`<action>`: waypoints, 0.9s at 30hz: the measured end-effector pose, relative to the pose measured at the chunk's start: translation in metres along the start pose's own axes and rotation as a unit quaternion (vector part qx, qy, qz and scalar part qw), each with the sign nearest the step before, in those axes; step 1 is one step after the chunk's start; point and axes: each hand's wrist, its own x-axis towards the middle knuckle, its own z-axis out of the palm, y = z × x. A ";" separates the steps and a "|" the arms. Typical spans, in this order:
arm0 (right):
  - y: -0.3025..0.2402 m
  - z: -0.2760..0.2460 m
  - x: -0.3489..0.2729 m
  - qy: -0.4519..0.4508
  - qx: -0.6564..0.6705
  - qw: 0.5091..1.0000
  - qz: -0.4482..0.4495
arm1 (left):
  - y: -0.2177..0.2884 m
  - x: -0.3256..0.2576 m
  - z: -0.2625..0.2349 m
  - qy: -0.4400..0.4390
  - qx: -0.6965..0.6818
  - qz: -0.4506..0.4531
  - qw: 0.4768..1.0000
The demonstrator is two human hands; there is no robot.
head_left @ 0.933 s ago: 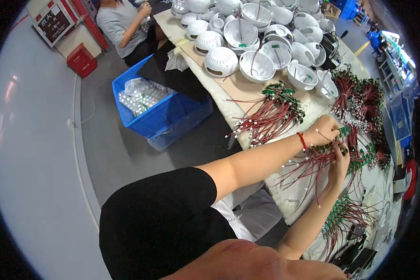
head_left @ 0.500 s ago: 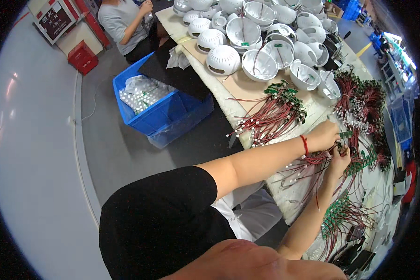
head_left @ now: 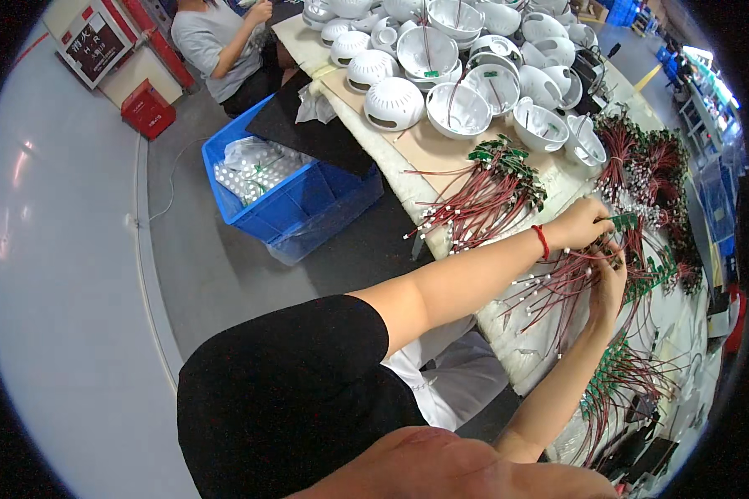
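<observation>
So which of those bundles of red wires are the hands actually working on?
The loose bundle under both hands, left hand and right hand; the others lie untouched.

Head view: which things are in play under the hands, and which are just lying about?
In hand:
- left hand, holding a small green circuit board
- right hand, in the loose bundle of red wires with white plugs

Lying about:
- second bundle of red wires with green boards
- white plastic bowl-shaped housings
- blue plastic crate
- red box on the floor
</observation>
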 end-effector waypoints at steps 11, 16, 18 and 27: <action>0.016 -0.015 0.013 0.036 0.013 0.999 -0.027 | -0.023 0.001 -0.002 -0.084 0.112 0.015 0.990; 0.017 -0.016 0.012 0.032 -0.038 0.997 -0.053 | -0.008 -0.006 -0.002 -0.062 0.098 0.049 0.992; 0.017 -0.013 0.012 0.062 -0.093 0.991 -0.068 | -0.005 -0.007 -0.002 -0.053 0.103 0.064 0.991; 0.006 -0.003 0.007 0.048 -0.054 0.997 -0.041 | 0.001 -0.008 -0.003 -0.021 0.095 0.041 0.994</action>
